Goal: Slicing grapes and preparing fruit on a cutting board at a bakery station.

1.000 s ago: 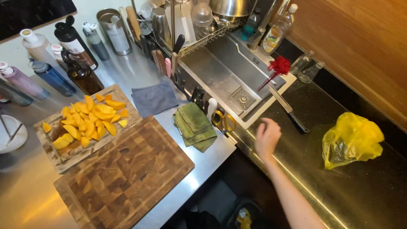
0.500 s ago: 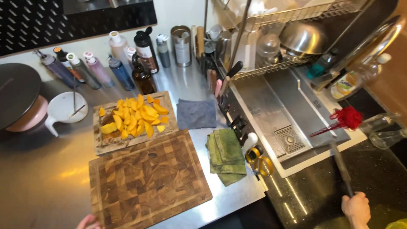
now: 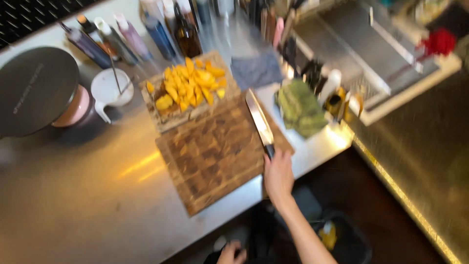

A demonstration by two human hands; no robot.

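R hand (image 3: 277,175) clenched on knife (image 3: 259,121) handle, blade flat over cutting board (image 3: 210,156); L hand (image 3: 230,253) low down, grip unclear.

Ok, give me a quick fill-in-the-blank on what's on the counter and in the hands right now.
1. The right hand grips a ____ by its handle.
2. Its blade lies over the wooden ____.
3. The cut pieces piled on the smaller board are ____ in colour.
4. The folded cloth beside the sink is ____.

Missing words: knife; cutting board; yellow; green
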